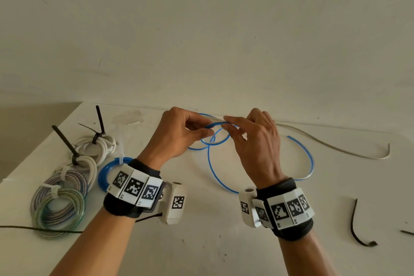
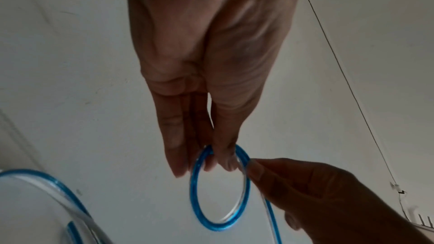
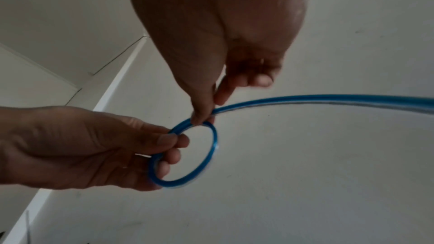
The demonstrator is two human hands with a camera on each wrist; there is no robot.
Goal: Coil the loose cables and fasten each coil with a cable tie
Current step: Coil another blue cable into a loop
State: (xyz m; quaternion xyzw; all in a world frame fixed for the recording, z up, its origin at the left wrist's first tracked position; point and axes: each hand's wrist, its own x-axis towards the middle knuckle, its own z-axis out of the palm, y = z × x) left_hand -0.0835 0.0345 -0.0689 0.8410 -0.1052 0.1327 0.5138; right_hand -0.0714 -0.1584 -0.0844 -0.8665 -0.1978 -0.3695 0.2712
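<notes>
Blue cable (image 1: 209,163): it lay in the middle of the head view on the white table (image 1: 201,242); one small loop (image 1: 215,134) was lifted between the two hands, and the rest ran in a wide curve on the table toward the right, ending in a free tip in the right part of the frame.
Small loop: in the left wrist view (image 2: 219,188) it stood as a narrow oval in the lower middle; in the right wrist view (image 3: 187,153) it was a ring in the centre.
Left hand (image 1: 177,134): its thumb and fingertips pinched the left side of the loop; the fingers were curled around the strand.
Right hand (image 1: 253,143): its thumb and index finger pinched the cable at the top of the loop, where the long strand left it; the other fingers were half bent.
Finished coils: at the left of the head view were a tied blue coil (image 1: 107,172), two white coils (image 1: 98,145) with black cable ties (image 1: 65,141), and two more coils, striped (image 1: 67,186) and greenish (image 1: 60,213), bound with white ties.
Loose grey cable (image 1: 336,148): it lay along the far edge of the table, at the right.
Black pieces: a curved black cable tie (image 1: 356,228) lay at the lower right, well apart from the hands.
</notes>
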